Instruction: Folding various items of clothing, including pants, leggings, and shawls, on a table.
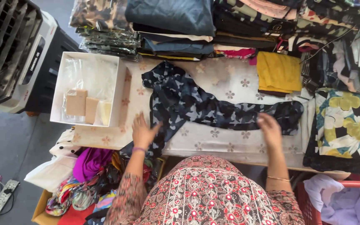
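Observation:
A dark blue camouflage-patterned garment [196, 106] lies spread across a table covered in a pale cloth with flower prints [230, 83]. My left hand [143, 131] rests flat on the garment's left lower edge, fingers apart. At the garment's right end, my right hand [269, 127] presses on the fabric with fingers slightly curled. Neither hand is seen gripping anything.
A white open box [59, 83] with small tan packets stands at the table's left. Stacks of folded clothes [180, 25] line the far edge, with a yellow folded piece [278, 73] and a floral cloth [346, 123] at right. A bin of bright fabrics [84, 183] sits lower left, and a cooler [9, 50] stands far left.

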